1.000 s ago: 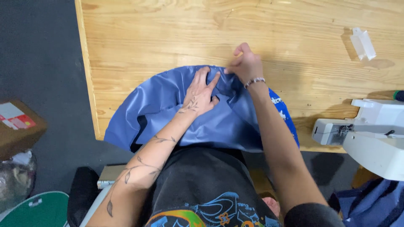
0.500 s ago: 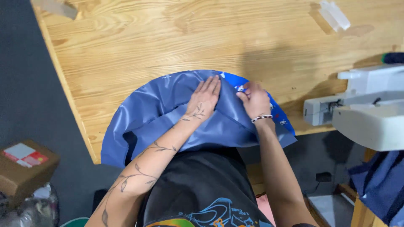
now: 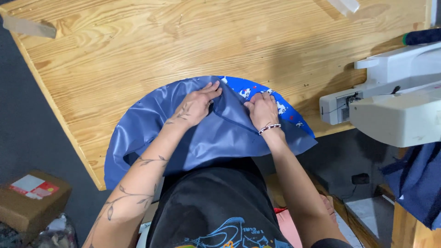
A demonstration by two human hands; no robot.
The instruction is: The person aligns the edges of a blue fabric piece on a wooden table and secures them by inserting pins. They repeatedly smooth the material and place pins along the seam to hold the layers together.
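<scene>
A rounded piece of shiny blue fabric point(image 3: 151, 124) lies at the near edge of a wooden table point(image 3: 183, 41) and hangs over it. A brighter blue printed layer point(image 3: 280, 108) shows along its far right rim. My left hand point(image 3: 195, 105) presses on the middle of the fabric, fingers bunching a fold. My right hand point(image 3: 262, 109), with a beaded bracelet at the wrist, rests just right of that fold, fingers curled on the cloth where the plain and printed layers meet.
A white sewing machine point(image 3: 395, 96) stands at the table's right edge. Dark blue cloth point(image 3: 415, 183) hangs below it. A cardboard box point(image 3: 32, 197) sits on the dark floor at lower left. A pale strip point(image 3: 27, 26) lies at the table's far left corner.
My right hand has drawn back from the far edge of the fabric onto its middle, beside my left hand. The view has shifted, bringing the sewing machine closer in.
</scene>
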